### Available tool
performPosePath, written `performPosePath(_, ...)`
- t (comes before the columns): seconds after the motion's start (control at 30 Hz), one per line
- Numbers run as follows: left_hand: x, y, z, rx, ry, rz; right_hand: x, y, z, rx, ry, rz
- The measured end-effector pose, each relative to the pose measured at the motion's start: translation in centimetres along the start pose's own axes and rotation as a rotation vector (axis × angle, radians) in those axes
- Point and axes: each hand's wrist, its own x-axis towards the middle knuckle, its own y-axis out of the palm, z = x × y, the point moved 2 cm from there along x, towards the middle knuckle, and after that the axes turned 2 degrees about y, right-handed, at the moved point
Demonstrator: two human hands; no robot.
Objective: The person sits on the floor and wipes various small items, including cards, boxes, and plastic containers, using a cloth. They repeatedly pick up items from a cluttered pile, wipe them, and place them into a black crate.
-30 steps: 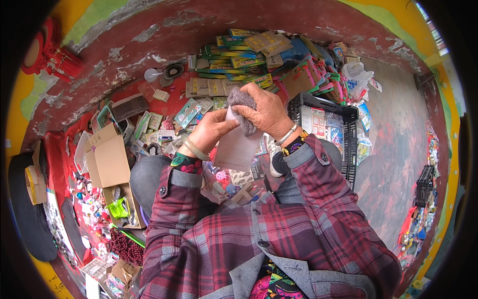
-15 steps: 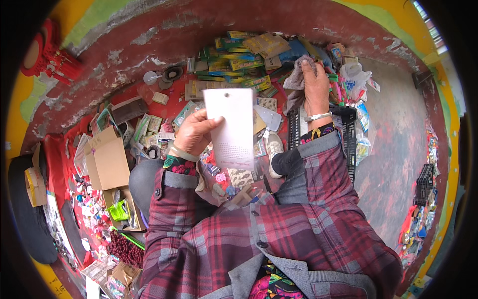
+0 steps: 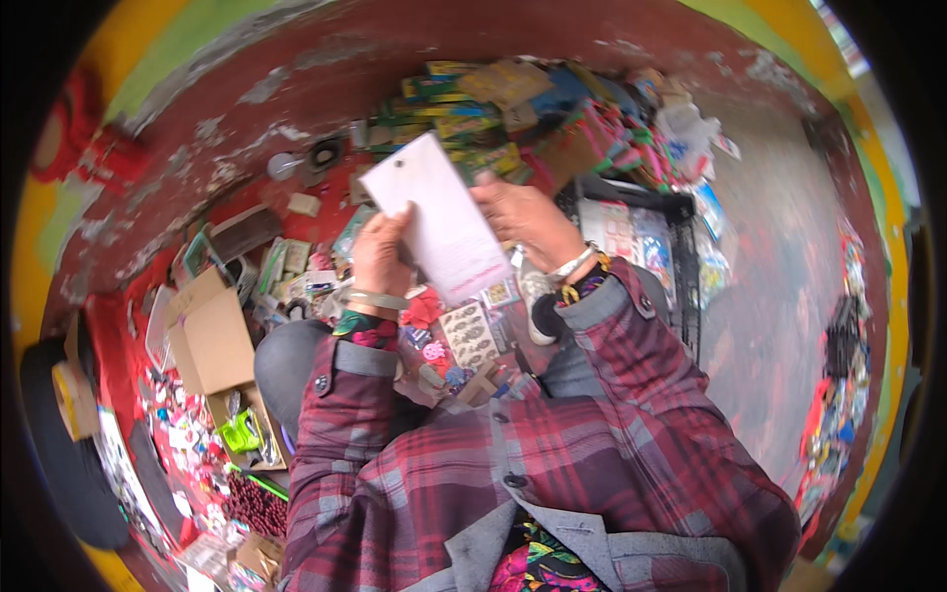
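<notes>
A white rectangular card [image 3: 442, 222] with a small hole near its top is tilted in front of me, faint print on its lower part. My left hand [image 3: 383, 255] pinches its left edge, thumb on the front. At the opposite edge is my right hand [image 3: 533, 225], fingers bent in against the card and slightly blurred. I do not see the grey cloth; whether it is behind the card or on the pile cannot be told. Below lie a sheet with dark printed shapes [image 3: 470, 335] and a small pink toy [image 3: 433, 350].
A black plastic crate [image 3: 683, 286] holding flat packages stands to the right. Yellow-green boxes [image 3: 459, 118] are heaped ahead by the wall. On the left an open cardboard box [image 3: 212, 331] sits among small goods. My shoe [image 3: 538, 301] is between card and crate.
My right hand has come down and left from above the crate to the card's right edge. The grey cloth it held is out of sight. The card has tilted, its top leaning left.
</notes>
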Motion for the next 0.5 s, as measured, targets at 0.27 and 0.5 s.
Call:
performPosePath(0.27,0.0,1.5,-0.2,-0.032,-0.045,-0.007,-8.5,-8.3,3.5,-0.010,-0.459,-0.411)
performPosePath(0.5,0.3,0.0,1.1,-0.050,-0.068,0.100,-26.9,-29.5,-4.5,-0.178,-0.210,-1.177)
